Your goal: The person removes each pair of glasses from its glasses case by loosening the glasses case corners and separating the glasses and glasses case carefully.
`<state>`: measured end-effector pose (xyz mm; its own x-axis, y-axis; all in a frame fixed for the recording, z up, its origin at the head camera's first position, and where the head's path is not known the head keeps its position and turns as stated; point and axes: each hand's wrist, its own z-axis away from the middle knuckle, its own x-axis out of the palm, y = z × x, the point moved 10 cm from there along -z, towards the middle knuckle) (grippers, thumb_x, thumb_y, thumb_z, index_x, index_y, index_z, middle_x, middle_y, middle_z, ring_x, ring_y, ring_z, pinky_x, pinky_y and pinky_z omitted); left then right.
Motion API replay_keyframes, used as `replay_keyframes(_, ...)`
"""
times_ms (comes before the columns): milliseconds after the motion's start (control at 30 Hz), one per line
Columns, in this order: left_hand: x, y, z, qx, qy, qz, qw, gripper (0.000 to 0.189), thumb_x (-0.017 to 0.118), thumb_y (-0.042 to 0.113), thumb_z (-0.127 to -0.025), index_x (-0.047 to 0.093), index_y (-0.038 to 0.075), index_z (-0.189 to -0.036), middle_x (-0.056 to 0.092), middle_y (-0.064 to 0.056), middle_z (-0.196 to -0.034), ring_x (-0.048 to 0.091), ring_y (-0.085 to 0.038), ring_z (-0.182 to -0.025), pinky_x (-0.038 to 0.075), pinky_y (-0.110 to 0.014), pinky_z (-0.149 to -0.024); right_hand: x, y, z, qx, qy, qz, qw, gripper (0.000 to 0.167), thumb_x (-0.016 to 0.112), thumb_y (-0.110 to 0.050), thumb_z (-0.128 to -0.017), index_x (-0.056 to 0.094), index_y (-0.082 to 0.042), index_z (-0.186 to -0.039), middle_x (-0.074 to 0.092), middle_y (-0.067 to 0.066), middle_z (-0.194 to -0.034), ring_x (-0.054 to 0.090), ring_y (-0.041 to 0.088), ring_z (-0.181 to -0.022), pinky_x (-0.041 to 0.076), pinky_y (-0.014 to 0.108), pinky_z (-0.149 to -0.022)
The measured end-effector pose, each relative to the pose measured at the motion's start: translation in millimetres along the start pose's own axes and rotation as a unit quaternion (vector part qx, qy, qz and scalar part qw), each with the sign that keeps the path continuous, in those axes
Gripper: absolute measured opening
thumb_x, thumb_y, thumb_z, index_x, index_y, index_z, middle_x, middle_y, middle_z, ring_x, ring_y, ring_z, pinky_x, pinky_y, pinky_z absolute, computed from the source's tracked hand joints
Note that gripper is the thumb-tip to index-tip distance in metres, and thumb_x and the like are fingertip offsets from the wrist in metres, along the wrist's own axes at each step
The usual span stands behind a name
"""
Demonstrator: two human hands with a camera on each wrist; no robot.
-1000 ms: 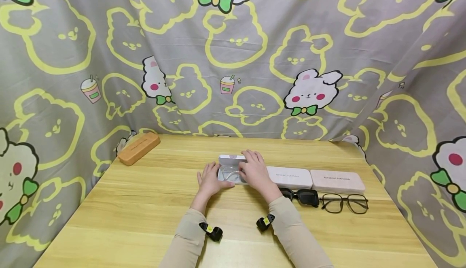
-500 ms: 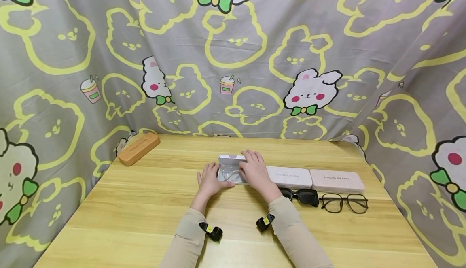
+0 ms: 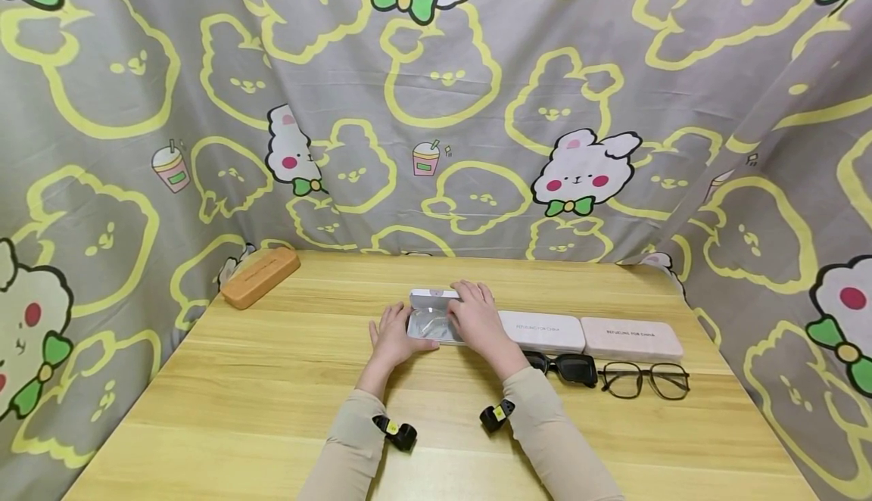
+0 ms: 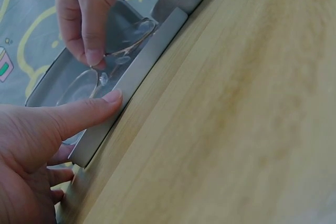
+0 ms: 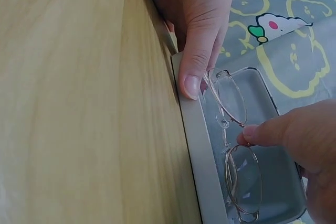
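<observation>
While the left hand (image 3: 393,339) gripped one end of the open case (image 5: 197,148) toward the far edge of the desk (image 3: 238,410), the right hand (image 3: 479,321) pinched the glasses (image 5: 247,169) inside by their middle, apparently the safest hold for something so light and easily bent.

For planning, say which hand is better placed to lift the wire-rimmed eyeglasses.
Likely the right hand: it pinches the eyeglasses mid-frame, while the left hand holds the open eyeglass case.

Left thumb (image 4: 86,114) straight, right fingers (image 4: 71,22) in pinch
</observation>
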<state>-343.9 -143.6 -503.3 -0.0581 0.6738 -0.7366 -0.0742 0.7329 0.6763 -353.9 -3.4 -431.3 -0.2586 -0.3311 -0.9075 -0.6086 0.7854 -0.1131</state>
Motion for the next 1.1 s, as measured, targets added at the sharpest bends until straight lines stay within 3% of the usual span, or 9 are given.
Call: replay_keyframes(1100,0.3,1.2,0.2,0.005,-0.001,0.002,1.0,0.097,0.088,0.043,-0.066,0.045,0.004,-0.144,0.034,-0.018,-0.156,0.017,-0.04,-0.149,-0.003,-0.068,-0.117,-32,-11,1.9,-0.022,0.014,-0.039,0.9989,0.006,0.07,-0.016,-0.089,0.072,-0.01,-0.086,0.06,0.013,-0.131,0.05,0.033,-0.13,0.036,0.061,-0.11)
